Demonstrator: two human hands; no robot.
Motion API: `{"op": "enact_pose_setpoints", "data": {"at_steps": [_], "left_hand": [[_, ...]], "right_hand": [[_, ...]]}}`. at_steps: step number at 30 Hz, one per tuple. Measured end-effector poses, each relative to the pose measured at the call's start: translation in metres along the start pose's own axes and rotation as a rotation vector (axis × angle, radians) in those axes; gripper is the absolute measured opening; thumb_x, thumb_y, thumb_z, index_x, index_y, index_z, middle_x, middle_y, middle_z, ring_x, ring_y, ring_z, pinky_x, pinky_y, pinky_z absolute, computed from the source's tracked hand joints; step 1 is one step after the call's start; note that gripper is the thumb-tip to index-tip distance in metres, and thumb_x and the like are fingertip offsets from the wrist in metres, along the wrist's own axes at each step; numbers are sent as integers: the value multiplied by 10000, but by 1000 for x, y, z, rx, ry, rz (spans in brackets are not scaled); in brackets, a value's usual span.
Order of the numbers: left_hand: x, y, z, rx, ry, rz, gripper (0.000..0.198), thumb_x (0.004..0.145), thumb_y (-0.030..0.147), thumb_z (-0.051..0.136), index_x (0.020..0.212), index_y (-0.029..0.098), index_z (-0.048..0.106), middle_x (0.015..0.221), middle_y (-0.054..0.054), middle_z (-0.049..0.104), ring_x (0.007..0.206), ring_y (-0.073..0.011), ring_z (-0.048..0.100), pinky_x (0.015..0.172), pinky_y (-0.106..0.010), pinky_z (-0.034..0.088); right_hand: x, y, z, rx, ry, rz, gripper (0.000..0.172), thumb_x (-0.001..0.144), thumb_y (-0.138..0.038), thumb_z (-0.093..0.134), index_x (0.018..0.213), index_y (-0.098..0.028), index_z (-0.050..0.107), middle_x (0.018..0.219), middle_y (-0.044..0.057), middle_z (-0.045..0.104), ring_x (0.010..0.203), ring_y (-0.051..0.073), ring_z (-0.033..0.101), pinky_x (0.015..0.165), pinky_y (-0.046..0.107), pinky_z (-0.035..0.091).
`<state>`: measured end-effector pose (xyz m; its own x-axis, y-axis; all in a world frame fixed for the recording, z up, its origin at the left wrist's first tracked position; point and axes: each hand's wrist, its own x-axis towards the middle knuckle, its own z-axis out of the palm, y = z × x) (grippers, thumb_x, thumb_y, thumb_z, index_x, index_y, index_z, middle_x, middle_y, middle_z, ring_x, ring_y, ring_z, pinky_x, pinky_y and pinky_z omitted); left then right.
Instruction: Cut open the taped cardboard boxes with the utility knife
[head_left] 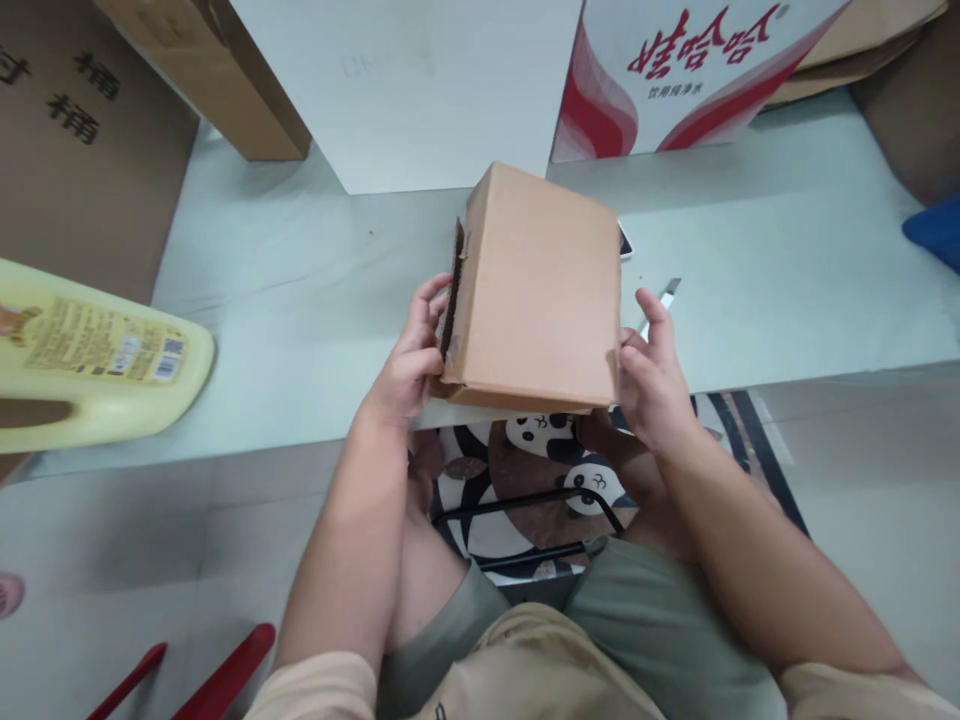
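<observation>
A brown cardboard box (546, 290) is held up tilted at the table's near edge, between my two hands. My left hand (412, 350) grips its left side, where a torn or loose flap (453, 290) sticks out. My right hand (654, 370) presses on the lower right side, thumb and fingers against the cardboard, with the index finger lifted away. Just beyond the right hand a utility knife (661, 304) lies on the table, its blade end pointing away from me. Behind the box's right edge a corner of a dark, white-edged flat object (625, 241) shows.
The pale green tabletop (787, 260) carries a large yellow jug (105, 360) at left. Along the back stand a white box (420, 90), a red-and-white printed carton (675, 80) and brown cardboard boxes (82, 150). A blue object (937, 232) sits at the right edge.
</observation>
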<state>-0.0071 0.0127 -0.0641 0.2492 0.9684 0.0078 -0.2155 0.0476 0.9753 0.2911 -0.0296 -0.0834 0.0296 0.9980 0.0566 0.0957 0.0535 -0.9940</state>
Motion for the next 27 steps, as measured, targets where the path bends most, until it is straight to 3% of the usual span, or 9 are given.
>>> {"op": "enact_pose_setpoints", "data": {"at_steps": [3, 6, 11, 14, 18, 20, 22, 27], "left_hand": [[-2, 2, 4, 12, 65, -10, 880, 542, 231, 662, 1405, 354, 541, 1122, -51, 720, 935, -299, 725, 818, -453, 612], [-1, 2, 1, 1, 228, 29, 832, 570, 245, 666, 1386, 365, 555, 945, -31, 712, 733, -236, 687, 657, -377, 583], [6, -4, -8, -92, 402, 73, 520, 587, 223, 699, 1102, 294, 667, 1063, -50, 739, 924, -243, 719, 795, -375, 617], [8, -6, -3, 28, 437, -19, 428, 580, 200, 748, 1004, 253, 738, 1215, -76, 724, 1126, -279, 703, 923, -391, 607], [2, -3, 11, 151, 306, -94, 450, 581, 363, 911, 989, 217, 792, 1571, -129, 544, 1551, -377, 401, 1206, -449, 435], [-1, -1, 17, 100, 221, -116, 536, 578, 510, 935, 998, 209, 790, 1532, -146, 587, 1579, -404, 353, 1250, -481, 383], [-3, -1, 20, 4, 183, -153, 601, 586, 633, 903, 985, 201, 779, 1369, -154, 705, 1534, -426, 420, 1246, -522, 391], [1, -8, 22, -92, 323, -46, 532, 586, 688, 838, 816, 215, 755, 1088, -110, 798, 1419, -395, 561, 1183, -501, 480]], "right_hand": [[-3, -10, -3, 19, 18, -83, 751, 857, -725, 545, 1529, -440, 370, 1201, 81, 692, 1042, 319, 716, 788, 492, 611], [-6, -25, -4, 1, 55, -65, 787, 849, -788, 368, 1555, -440, 352, 1341, 112, 641, 1223, 385, 650, 866, 587, 576], [4, -38, -1, 54, 39, 10, 886, 861, -686, 119, 1604, -252, 328, 1485, 172, 536, 1446, 414, 496, 1030, 656, 484], [8, -43, 4, 130, 4, 54, 894, 820, -718, 187, 1532, -245, 450, 1372, 169, 623, 1379, 413, 554, 1013, 632, 503], [4, -47, 12, 474, 39, 36, 698, 759, -723, 442, 1289, -322, 654, 1116, 94, 751, 1277, 374, 633, 1019, 552, 540], [3, -43, 13, 565, 74, 34, 583, 731, -715, 550, 1171, -362, 700, 1042, 69, 770, 1294, 348, 637, 1040, 517, 548], [4, -37, 13, 553, 89, 61, 577, 678, -778, 615, 1090, -386, 712, 1034, 60, 776, 1300, 340, 642, 1023, 511, 577], [12, -17, 10, 326, 70, 152, 632, 656, -854, 626, 1045, -362, 698, 1075, 70, 780, 1243, 353, 677, 907, 513, 644]]}}
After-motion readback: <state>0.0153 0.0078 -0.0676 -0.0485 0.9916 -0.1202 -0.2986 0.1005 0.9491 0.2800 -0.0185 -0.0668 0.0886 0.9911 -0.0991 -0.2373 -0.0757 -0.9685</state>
